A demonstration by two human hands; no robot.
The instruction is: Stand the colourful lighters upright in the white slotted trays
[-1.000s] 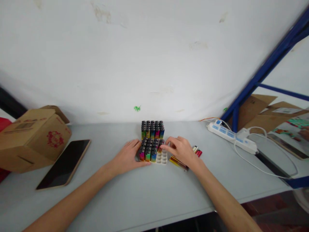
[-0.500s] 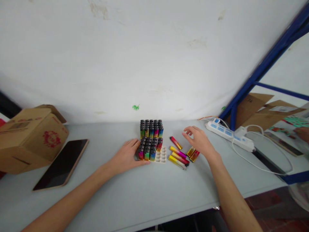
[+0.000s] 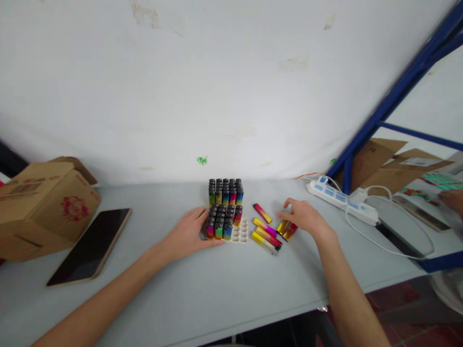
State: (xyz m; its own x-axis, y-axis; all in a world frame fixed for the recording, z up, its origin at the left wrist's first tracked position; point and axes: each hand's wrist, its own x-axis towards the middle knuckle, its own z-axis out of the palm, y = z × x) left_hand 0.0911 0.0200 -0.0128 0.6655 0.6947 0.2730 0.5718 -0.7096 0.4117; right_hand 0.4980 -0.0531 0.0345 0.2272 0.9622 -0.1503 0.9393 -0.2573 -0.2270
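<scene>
A white tray (image 3: 243, 236) with round-cornered holes holds several upright lighters (image 3: 219, 226) with black tops and shiny coloured bodies; holes at its right side show bare. My left hand (image 3: 190, 231) grips the tray's left side, thumb along the front edge. Over two gold-and-red lighters (image 3: 287, 230) hovers my right hand (image 3: 302, 216), its fingers bent and apart with nothing visible between them; whether a fingertip touches them I cannot tell. Just left of these lie several loose lighters (image 3: 266, 236) in yellow, pink and red, and a single red-and-yellow lighter (image 3: 262, 213) farther back.
Behind the tray stands another block of upright lighters (image 3: 226, 193), near the wall. To the left are a cardboard box (image 3: 47, 212) and a dark tablet (image 3: 90, 246). A power strip (image 3: 342, 200) with white cables lies at right, beside a blue metal frame (image 3: 376, 115). Another person's hand (image 3: 452, 198) shows at far right.
My right hand has moved slightly right and down, closer to the gold-and-red lighters. My left hand stays on the tray. The whole view has shifted a little.
</scene>
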